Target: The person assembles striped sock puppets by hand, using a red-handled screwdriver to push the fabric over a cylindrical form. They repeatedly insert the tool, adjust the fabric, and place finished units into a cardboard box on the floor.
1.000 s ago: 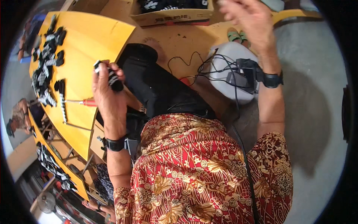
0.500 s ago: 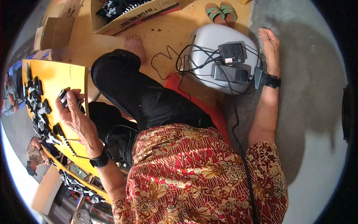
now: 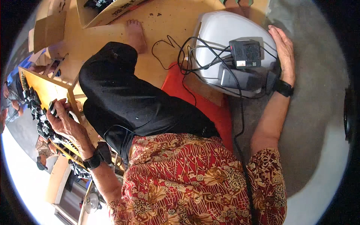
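Over the yellow table's edge at the left, my left hand (image 3: pixel 67 125) is closed with its fingertips pinching a small black-and-white piece (image 3: pixel 53 108), mostly covered by the fingers. Below and beyond it, several black-and-white striped fabric pieces (image 3: pixel 33 101) lie heaped on the yellow table (image 3: pixel 48 84). Off to the right, my right hand (image 3: pixel 284 50) is open and holds nothing. Its straight fingers lie along the right side of a rounded light-grey plastic seat or lid (image 3: pixel 215 32). A black vented box (image 3: pixel 245 53) and a dark grey flat device (image 3: pixel 240 79) rest on that grey surface.
Black cables (image 3: pixel 187 60) loop across the grey surface, and one runs up my shirt. A cardboard box (image 3: pixel 108 14) holding striped pieces stands at the far left. Something red (image 3: pixel 213 108) sits beside my leg. Another person (image 3: pixel 47 148) is at the lower left.
My right hand has come closer to the grey seat or lid and now lies along its side. The view has shifted. My left hand still pinches the small piece near the table edge.
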The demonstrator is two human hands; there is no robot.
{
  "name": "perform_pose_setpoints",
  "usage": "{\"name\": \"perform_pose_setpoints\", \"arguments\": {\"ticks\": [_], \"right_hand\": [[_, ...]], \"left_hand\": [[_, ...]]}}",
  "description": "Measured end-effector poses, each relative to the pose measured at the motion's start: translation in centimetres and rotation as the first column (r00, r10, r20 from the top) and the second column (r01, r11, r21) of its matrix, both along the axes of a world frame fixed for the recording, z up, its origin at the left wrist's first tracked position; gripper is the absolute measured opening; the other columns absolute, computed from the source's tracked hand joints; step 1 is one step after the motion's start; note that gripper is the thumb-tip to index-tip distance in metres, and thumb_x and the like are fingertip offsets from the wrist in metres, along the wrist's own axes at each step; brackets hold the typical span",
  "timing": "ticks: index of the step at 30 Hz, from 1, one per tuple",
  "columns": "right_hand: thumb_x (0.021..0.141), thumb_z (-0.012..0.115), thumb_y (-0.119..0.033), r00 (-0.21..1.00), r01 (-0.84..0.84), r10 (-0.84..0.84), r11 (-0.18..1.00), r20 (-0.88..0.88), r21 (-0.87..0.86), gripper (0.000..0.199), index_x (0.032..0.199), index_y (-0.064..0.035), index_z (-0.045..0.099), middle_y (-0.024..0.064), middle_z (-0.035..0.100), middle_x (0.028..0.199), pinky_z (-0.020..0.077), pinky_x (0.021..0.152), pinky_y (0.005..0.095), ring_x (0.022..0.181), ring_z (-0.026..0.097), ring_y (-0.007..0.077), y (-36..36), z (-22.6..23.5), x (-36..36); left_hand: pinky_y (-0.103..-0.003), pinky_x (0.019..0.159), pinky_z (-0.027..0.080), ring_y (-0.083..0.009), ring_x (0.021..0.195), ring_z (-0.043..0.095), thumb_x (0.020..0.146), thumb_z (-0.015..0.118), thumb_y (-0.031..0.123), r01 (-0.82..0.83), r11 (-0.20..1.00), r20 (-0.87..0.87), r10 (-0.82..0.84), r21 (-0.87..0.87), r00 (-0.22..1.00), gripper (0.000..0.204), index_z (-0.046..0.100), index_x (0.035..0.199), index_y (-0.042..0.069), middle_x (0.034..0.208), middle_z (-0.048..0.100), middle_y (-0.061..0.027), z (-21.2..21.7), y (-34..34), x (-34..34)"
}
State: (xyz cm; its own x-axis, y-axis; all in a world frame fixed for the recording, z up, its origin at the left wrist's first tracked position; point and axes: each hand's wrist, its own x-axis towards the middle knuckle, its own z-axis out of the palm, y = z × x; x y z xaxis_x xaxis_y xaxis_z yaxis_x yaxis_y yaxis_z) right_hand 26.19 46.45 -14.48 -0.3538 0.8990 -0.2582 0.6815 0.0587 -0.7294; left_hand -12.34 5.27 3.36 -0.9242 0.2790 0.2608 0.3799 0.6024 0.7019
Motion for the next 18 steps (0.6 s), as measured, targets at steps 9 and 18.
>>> {"name": "perform_pose_setpoints", "arguments": {"ticks": [9,18], "right_hand": [[0.093,0.055,-0.045,0.918,-0.337,0.329,0.942,0.221,-0.004,0.056,0.138,-0.0124,0.049,0.0177,0.052,0.136,0.0345,0.107,0.0386,0.127,0.048,0.0313,-2.2,1.4,-0.8],[0.097,0.049,-0.034,0.897,-0.384,0.377,0.923,0.231,-0.014,0.051,0.143,-0.0124,0.043,0.0131,0.048,0.142,0.0334,0.110,0.0369,0.131,0.046,0.0269,-2.6,1.3,1.3]], "left_hand": [[-0.024,0.062,0.046,-0.0102,0.071,0.056,0.097,0.057,0.033,-0.139,0.990,-0.014,0.140,0.023,0.990,0.029,0.052,0.102,0.004,0.080,0.061,-0.0040,0.5,0.1,0.6],[-0.021,0.058,0.041,-0.0069,0.064,0.051,0.097,0.057,0.031,-0.117,0.990,-0.153,0.104,-0.078,0.983,0.027,0.055,0.097,0.005,0.072,0.057,-0.0005,1.2,-1.5,0.0]]}}
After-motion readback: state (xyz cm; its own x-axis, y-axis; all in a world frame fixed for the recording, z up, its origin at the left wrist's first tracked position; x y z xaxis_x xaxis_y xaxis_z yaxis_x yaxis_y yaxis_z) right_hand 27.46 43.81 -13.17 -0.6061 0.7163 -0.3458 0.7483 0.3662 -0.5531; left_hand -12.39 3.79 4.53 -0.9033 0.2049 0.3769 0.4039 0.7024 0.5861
